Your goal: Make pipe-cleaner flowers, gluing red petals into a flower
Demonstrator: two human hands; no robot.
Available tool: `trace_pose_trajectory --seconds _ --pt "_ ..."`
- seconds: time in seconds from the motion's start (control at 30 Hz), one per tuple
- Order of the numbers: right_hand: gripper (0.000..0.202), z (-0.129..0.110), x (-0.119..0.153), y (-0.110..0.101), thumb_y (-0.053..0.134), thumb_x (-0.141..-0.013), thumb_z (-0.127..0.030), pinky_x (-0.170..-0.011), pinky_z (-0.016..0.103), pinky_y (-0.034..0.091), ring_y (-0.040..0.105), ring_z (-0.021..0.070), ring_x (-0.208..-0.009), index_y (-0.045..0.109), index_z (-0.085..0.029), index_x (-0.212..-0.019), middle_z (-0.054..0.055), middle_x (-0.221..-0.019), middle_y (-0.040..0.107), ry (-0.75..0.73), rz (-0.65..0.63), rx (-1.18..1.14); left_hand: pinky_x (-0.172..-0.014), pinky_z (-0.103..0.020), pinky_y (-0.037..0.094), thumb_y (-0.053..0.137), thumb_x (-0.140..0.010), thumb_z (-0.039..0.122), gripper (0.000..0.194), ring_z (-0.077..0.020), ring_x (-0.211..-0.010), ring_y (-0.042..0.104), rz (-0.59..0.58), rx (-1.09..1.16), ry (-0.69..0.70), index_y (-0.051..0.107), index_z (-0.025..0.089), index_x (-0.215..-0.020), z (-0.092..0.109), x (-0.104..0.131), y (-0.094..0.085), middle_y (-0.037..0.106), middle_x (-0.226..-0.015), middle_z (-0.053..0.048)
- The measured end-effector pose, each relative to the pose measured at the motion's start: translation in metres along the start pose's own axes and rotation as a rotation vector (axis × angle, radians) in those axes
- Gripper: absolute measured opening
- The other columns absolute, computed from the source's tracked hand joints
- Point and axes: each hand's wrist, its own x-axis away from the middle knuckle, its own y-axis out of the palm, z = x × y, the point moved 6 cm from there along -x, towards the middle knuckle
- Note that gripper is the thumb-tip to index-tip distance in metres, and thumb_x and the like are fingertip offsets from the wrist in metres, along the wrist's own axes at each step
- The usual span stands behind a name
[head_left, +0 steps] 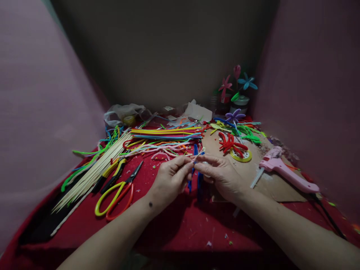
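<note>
My left hand (173, 174) and my right hand (221, 174) meet over the middle of the table, fingertips pinched together. Between them is a blue pipe-cleaner piece (200, 183), its looped parts sticking out above and below the fingers. A thin pale strand (203, 150) pokes up from the pinch; what it is made of is too small to tell. My fingers hide the join. Left of my left hand lie scissors (120, 197) with yellow and red handles, and yellow-black pliers (111, 175).
Wooden sticks (92, 170) and bundled pipe cleaners (165, 132) lie left and behind. On cardboard (272, 193) at right are a pink glue gun (287, 172), a yellow tape roll (241, 155) and red pipe-cleaner pieces (231, 144). Pipe-cleaner flowers (247, 81) stand at back right.
</note>
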Motion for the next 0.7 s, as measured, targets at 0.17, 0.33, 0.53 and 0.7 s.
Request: trace_pose_trajectory --seconds 0.17,0.33,0.53,0.7 --pt "0.015 0.002 -0.004 -0.004 0.071 -0.065 -0.026 -0.042 0.019 0.020 0.033 0.0034 -0.044 0.069 -0.017 -0.076 -0.003 -0.056 0.055 0.047 -0.026 -0.018 -0.030 -0.014 0.026 0.053 -0.080 0.031 0.017 -0.0002 -0.029 0.030 -0.158 0.392 -0.200 0.052 0.015 -0.073 -0.008 -0.001 0.007 0.047 -0.052 0.007" --pt "0.015 0.008 -0.007 -0.004 0.071 -0.063 -0.021 -0.042 0.019 0.018 0.035 0.0039 -0.047 0.069 -0.016 -0.076 -0.002 -0.059 0.057 0.104 -0.102 -0.076 -0.027 -0.013 0.022 0.053 -0.080 0.030 0.016 0.0006 -0.028 0.020 -0.291 0.521 -0.309 0.052 0.015 -0.074 -0.014 -0.002 0.012 0.044 -0.050 0.007" --pt "0.010 0.008 -0.007 -0.009 0.071 -0.063 -0.020 -0.043 0.020 0.017 0.031 0.0036 -0.044 0.068 -0.017 -0.072 -0.004 -0.055 0.053 0.056 -0.025 -0.073 -0.036 -0.016 0.028 0.047 -0.083 0.033 0.021 -0.0025 -0.034 0.032 -0.167 0.102 -0.070 0.051 0.016 -0.070 -0.009 -0.006 0.005 0.046 -0.054 0.005" --pt "0.009 0.005 -0.006 -0.011 0.069 -0.065 -0.024 -0.043 0.021 0.014 0.023 0.0044 -0.044 0.068 -0.018 -0.072 -0.005 -0.053 0.047 0.000 0.035 -0.027 -0.056 -0.019 0.037 0.049 -0.081 0.028 0.015 -0.0074 -0.055 0.045 0.060 -0.351 0.343 0.060 0.017 -0.079 0.009 -0.001 0.000 0.052 -0.061 0.002"
